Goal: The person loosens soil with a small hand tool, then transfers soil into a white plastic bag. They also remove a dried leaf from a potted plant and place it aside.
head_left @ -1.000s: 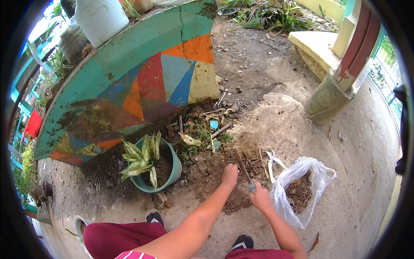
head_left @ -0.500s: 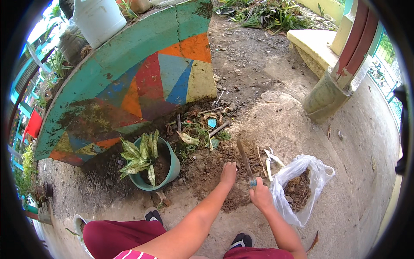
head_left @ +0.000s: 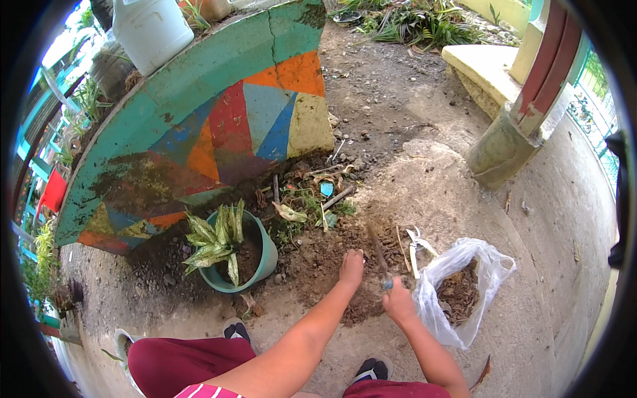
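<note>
Down on the bare concrete ground [head_left: 464, 199], just in front of the person's knees, lies a dark heap of loose soil [head_left: 332, 259], and both hands are at it. The left hand [head_left: 352, 266] rests palm down on the heap, fingers pressed together and pointing away from the person. The right hand [head_left: 399, 302] is closed in a fist around the handle of a small rusty garden trowel [head_left: 379, 249], whose narrow blade lies out across the soil just beside the left hand. Touching the right wrist on its outer side sits a clear plastic bag partly filled with soil [head_left: 464, 292], its mouth gaping upward. Between the bag and the trowel blade lie pale-handled garden shears [head_left: 416, 247] on the ground. To the left of the heap, near the foot of the wall, stands a round teal plastic pot holding a striped green-and-yellow plant [head_left: 229, 249]. Behind it curves a low concrete wall painted in coloured triangles [head_left: 252, 126], with a white plastic container [head_left: 152, 30] on its top edge. Dry leaves and twigs [head_left: 312, 199] litter the ground at the wall's base.
</note>
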Demonstrator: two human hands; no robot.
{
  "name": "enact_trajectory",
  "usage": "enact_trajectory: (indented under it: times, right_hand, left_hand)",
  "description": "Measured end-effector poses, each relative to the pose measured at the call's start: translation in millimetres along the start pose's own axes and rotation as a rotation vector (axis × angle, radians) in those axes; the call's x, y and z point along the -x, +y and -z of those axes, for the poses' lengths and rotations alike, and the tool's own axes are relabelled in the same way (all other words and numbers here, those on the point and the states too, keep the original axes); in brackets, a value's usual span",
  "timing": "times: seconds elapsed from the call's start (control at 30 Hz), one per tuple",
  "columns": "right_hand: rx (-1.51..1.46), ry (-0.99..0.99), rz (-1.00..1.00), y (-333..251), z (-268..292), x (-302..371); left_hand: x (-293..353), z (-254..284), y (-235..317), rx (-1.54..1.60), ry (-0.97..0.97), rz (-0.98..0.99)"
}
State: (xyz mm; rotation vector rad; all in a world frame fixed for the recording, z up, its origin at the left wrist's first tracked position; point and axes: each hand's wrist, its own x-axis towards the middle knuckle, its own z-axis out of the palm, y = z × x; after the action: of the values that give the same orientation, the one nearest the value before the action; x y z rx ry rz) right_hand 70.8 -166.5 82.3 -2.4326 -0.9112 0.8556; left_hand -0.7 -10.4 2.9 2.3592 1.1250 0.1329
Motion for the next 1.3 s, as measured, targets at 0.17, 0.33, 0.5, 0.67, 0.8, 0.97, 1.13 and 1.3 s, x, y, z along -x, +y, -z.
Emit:
enact_trajectory:
  times: [0.17, 0.33, 0.5, 0.67, 0.8, 0.97, 1.13, 1.3]
  right_hand:
    - [0.192, -0.145, -0.012, 14, 5, -8]
    - [-0.015, 0.004, -0.006, -9, 15, 1]
    - [0.136, -0.167, -0.028, 19, -9, -3]
    - [0.166, -0.177, -0.017, 21, -10, -2]
    - [0.218, -0.161, -0.037, 15, 6, -3]
    - [0.089, -0.005, 0.068, -28, 16, 11]
    - [0.204, -0.056, 0.041, 6, -12, 3]
    - [0.174, -0.065, 0.080, -11, 5, 4]
  left_hand:
    - [1, 1, -1, 0.021, -0.034, -0.012]
    - [3, 1, -2, 0.037, -0.026, -0.002]
    - [10, -5, 4, 0.081, 0.050, 0.023]
    - [6, -2, 1, 0.068, -0.031, 0.063]
    - [5, 3, 0, -0.048, -0.146, -0.022]
    - [-3, -5, -9, 0.059, -0.064, 0.107]
    - [3, -17, 4, 0.202, 0.047, 0.177]
    - [3, -21, -9, 0.294, 0.096, 0.132]
